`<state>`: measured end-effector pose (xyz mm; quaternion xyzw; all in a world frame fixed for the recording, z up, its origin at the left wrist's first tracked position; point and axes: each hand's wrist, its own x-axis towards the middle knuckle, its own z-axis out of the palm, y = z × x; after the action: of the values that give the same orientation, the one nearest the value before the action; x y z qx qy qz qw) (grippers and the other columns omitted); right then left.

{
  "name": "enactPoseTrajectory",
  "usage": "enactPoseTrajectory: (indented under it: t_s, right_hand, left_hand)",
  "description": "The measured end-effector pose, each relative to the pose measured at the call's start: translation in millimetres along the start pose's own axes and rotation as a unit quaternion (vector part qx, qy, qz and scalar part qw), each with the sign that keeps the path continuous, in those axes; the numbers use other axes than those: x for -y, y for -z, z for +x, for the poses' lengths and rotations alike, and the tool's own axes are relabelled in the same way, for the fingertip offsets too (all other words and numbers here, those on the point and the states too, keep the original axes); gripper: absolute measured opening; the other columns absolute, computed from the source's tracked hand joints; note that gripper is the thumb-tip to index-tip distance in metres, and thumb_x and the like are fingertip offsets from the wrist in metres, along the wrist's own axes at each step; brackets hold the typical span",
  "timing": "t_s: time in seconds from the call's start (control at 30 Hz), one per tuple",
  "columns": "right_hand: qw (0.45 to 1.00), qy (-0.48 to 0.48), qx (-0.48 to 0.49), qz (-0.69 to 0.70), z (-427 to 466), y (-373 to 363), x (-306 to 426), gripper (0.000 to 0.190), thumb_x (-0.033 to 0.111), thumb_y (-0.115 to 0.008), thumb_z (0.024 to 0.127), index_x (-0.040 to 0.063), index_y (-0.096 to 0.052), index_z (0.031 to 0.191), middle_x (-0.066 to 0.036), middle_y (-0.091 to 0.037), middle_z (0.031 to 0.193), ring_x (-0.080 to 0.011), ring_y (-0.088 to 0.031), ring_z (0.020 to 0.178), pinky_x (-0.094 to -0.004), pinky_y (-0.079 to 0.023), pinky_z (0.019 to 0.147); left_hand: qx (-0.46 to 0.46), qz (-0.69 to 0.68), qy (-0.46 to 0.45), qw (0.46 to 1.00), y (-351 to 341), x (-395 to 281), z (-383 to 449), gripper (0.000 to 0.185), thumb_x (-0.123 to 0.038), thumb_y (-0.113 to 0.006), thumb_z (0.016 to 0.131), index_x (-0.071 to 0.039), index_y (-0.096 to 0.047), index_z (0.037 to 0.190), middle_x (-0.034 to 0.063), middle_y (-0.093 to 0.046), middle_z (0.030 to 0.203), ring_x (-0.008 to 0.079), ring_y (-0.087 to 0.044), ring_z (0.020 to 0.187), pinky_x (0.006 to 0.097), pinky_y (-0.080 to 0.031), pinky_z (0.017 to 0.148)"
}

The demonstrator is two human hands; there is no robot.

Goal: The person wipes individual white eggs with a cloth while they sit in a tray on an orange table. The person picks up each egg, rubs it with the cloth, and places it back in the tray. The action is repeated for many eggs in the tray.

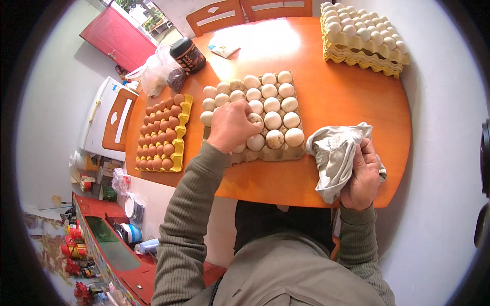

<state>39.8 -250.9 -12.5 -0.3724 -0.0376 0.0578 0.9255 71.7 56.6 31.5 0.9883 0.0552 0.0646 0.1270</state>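
My left hand (234,124) reaches over a grey pulp egg tray (268,155) of white eggs, its fingertips on a dirt-spotted egg (255,119) that still sits among the others. Whether the fingers grip it firmly, I cannot tell. Nearer the front edge of that tray lies another egg with brown stains (275,139). To the right, my right hand (361,174) grasps a crumpled, soiled pale cloth (335,153) at the table's front right. A yellow tray (178,153) of brown eggs is left of the white ones.
Stacked yellow trays (363,57) topped with white eggs stand at the back right of the orange table (356,99). A black jar (187,54), plastic bags (155,72) and a white packet (224,46) lie towards the back left. Wooden chairs (216,17) are behind the table.
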Motion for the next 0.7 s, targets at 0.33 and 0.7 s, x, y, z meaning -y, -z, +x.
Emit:
enactPoseTrajectory:
  t_s: [0.33, 0.7]
  right_hand:
    - [0.928, 0.202, 0.039, -0.312, 1.1, -11.4, -17.9, 0.014, 0.006, -0.065, 0.107, 0.003, -0.062, 0.12, -0.008, -0.066, 0.106, -0.0156, -0.062, 0.089, -0.0307, -0.054, 0.078]
    - [0.819, 0.326, 0.091, -0.463, -6.8, -21.1, -20.6, 0.023, 0.002, -0.076, 0.096, 0.001, -0.064, 0.115, -0.017, -0.063, 0.116, -0.0288, -0.067, 0.098, -0.04, -0.057, 0.084]
  left_hand:
    - [0.168, -0.597, 0.026, 0.784, 28.6, -35.9, -34.0, 0.041, -0.012, -0.084, 0.093, 0.001, -0.065, 0.127, 0.0082, -0.075, 0.112, 0.0138, -0.071, 0.099, 0.0272, -0.059, 0.086]
    - [0.149, -0.791, 0.082, 0.588, -41.0, -85.0, -70.3, 0.043, -0.015, -0.074, 0.105, 0.002, -0.059, 0.142, 0.008, -0.07, 0.127, 0.0148, -0.069, 0.113, 0.0326, -0.06, 0.097]
